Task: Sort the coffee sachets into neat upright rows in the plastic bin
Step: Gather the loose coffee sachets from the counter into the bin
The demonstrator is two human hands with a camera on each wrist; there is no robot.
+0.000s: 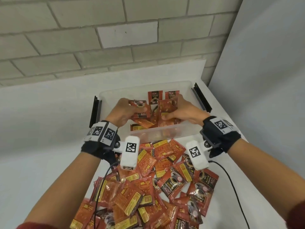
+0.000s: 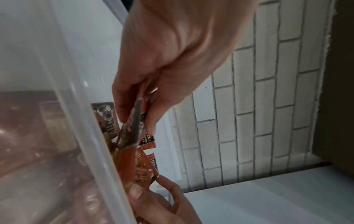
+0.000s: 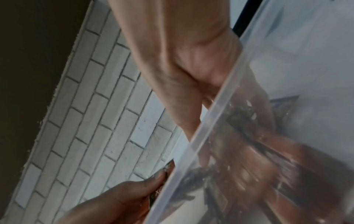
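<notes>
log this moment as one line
left hand: grips sachets | right hand: grips sachets | bin: two upright at back | pile: unsorted on table

wall: pale painted brick behind | panel: plain grey-white panel at right | surface: smooth white surface meeting both | light: soft, even

bin behind sachet pile, two sachets upright at its back
</notes>
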